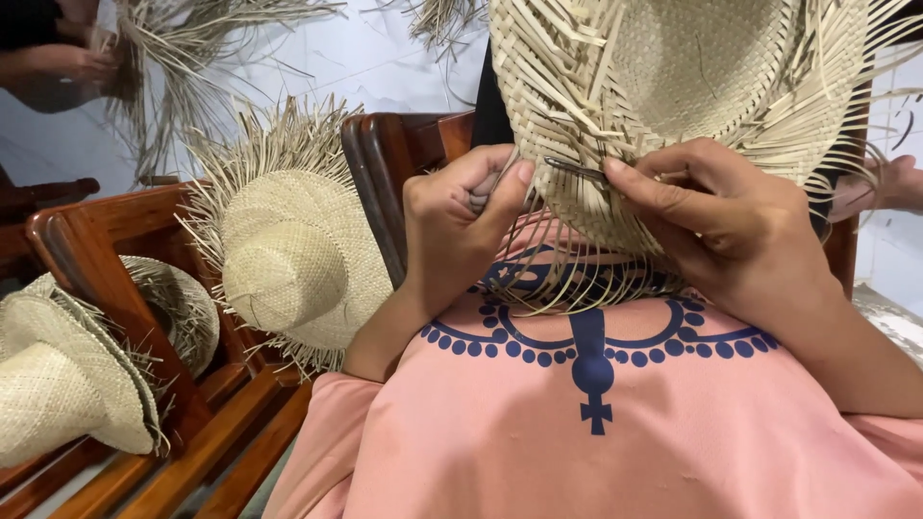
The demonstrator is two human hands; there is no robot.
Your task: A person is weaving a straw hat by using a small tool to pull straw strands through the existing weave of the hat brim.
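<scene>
A pale woven straw hat (673, 77) with loose unwoven strands hangs upside down in front of my chest. My left hand (461, 226) is closed around the handle of a small tool whose thin dark metal tip (575, 171) pokes into the edge of the hat's brim. My right hand (721, 231) pinches the brim just right of that tip, thumb on top and fingers behind the weave. Loose strands (567, 284) trail down over my pink shirt with a blue print.
A second fringed straw hat (288, 255) leans on a dark wooden chair (385, 173) at left, and two more hats (58, 384) lie on a wooden bench (192, 452). Another person's hands (67, 62) handle straw at top left. Someone's hand (889, 183) shows at right.
</scene>
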